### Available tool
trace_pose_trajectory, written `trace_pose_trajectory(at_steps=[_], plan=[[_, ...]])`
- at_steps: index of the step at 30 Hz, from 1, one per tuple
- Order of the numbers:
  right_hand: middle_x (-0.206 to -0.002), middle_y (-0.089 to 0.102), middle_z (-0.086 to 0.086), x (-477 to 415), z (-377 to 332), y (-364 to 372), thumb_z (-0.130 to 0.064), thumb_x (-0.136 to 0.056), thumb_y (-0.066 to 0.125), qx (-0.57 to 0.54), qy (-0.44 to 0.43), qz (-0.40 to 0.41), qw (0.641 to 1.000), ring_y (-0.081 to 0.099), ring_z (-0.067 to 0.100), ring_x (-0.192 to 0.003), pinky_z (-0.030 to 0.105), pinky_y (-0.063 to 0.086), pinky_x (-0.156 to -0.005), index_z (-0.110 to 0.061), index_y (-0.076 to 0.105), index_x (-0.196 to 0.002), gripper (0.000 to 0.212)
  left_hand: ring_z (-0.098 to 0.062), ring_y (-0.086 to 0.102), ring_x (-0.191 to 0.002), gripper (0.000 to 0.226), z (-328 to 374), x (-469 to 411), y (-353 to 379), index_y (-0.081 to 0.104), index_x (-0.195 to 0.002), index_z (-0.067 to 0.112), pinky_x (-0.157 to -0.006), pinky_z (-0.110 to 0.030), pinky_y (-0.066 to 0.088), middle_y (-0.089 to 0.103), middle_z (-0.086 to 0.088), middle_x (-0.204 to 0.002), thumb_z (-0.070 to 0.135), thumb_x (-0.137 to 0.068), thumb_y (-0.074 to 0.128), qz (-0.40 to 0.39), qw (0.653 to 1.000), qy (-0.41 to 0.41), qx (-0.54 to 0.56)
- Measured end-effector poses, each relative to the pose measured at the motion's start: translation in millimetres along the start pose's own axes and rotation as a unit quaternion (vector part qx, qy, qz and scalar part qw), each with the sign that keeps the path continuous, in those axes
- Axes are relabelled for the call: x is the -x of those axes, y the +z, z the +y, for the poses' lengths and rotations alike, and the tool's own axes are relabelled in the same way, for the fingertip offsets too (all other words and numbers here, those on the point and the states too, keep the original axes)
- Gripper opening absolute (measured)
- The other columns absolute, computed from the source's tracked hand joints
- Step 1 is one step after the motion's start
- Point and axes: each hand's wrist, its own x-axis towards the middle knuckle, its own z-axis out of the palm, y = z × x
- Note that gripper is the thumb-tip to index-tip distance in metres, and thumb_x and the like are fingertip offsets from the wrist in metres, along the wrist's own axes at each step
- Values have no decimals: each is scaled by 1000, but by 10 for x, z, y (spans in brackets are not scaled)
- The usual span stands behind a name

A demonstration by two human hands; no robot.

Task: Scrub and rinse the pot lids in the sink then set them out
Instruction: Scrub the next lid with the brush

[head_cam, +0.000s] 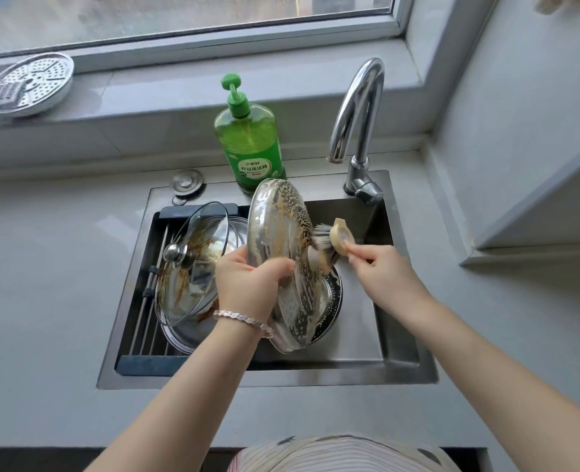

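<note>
Held lid: a round glass lid point(283, 267) with a metal rim, speckled with foam and brown grease, stands on edge over the sink point(397, 366); its long axis runs from near the person up towards the soap bottle, its inner face to the right.
Left hand: the left hand point(244, 284), a silver bracelet point(242, 318) at the wrist, is closed on the lid's left edge, fingers curled over the rim.
Right hand: the right hand point(380, 267) pinches a brush point(331, 241) with a pale round head, its dark bristles touching the lid's right face.
Second lid: another glass lid point(193, 264) with a shiny knob leans tilted on a rack in the sink's left half, smeared brown.
Under the held lid: a metal pan point(331, 298), partly hidden.
Behind: a green soap bottle point(251, 144) and a curved chrome tap point(358, 131) stand at the sink's back edge.
Window sill: a perforated metal steamer plate point(33, 83) far left.
</note>
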Motion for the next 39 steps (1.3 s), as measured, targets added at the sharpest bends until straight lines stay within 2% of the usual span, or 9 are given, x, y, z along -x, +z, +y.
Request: trace_pose_trajectory(at_steps=[3, 7, 12, 19, 23, 26, 29, 34, 39], plan=[[-44, 49, -28, 88, 19, -3, -18, -95, 50, -56, -12, -8, 998, 51, -2, -52, 16, 33, -54, -26, 59, -123, 31, -22, 68, -60, 27, 41, -13, -31, 65, -71, 7, -55, -34, 59, 70, -3, -61, -20, -68, 64, 12, 999, -26, 42], [-97, 72, -8, 178, -31, 83, -21, -93, 53, -36, -29, -2, 999, 62, 9, -90, 27, 48, -77, -29, 62, -120, 29, -22, 67, -57, 27, 41, -16, -41, 62, -69, 7, -51, -31, 58, 69, -4, -59, -21, -68, 62, 22, 997, -50, 55], [-47, 38, -9, -38, 25, 0, -18, -95, 51, -234, 108, -66, 964, 27, 2, -35, 12, 21, -36, -28, 60, -122, 30, -16, 64, -47, 25, 118, -33, -109, 62, -65, 8, -48, -29, 57, 65, 0, -50, -17, -67, 64, 56, 993, -66, 86], [-35, 43, -21, 246, 0, 212, -10, -95, 48, -145, 34, -72, 986, 43, -6, -38, 6, 32, -43, -15, 56, -127, 32, -20, 63, -56, 22, 54, -102, -116, 61, -68, 10, -47, -23, 55, 66, -4, -61, -11, -68, 68, 134, 978, -111, 116], [-59, 42, -20, 30, 203, 125, -13, -95, 49, -111, 76, -41, 990, 36, -2, -57, 12, 29, -55, -18, 58, -126, 33, -14, 64, -47, 20, 20, -37, -135, 62, -75, 8, -46, -24, 54, 65, 2, -50, -10, -68, 68, 99, 979, -130, 123], [-63, 61, -15, 168, 158, 139, -10, -94, 50, -118, 26, -75, 990, 54, 4, -57, 17, 44, -57, -18, 59, -124, 33, -12, 64, -47, 20, 9, -61, -171, 63, -75, 9, -46, -24, 54, 66, 3, -50, -10, -69, 67, 103, 978, -128, 127], [-41, 44, -21, 229, 156, 109, -6, -93, 50, -119, 32, -108, 987, 44, -5, -40, 7, 32, -46, -17, 57, -124, 33, -14, 65, -49, 21, 32, -109, -221, 62, -73, 10, -51, -27, 57, 66, 2, -51, -10, -70, 66, 103, 979, -117, 129], [-56, 39, 1, 27, 413, 54, -18, -96, 47, -177, 181, -70, 965, 28, 9, -41, 15, 20, -37, -24, 57, -127, 33, -17, 67, -54, 19, 137, -120, -167, 63, -75, 7, -54, -30, 58, 68, -2, -57, -10, -69, 65, 89, 983, -88, 138], [-49, 32, -4, 400, 281, 249, -10, -96, 48, -266, 125, -87, 952, 22, 0, -31, 12, 19, -31, -19, 54, -127, 33, -29, 71, -80, 38, 204, -319, -244, 65, -104, 2, -74, -47, 57, 72, -14, -96, -3, -67, 66, 127, 966, -107, 199]])
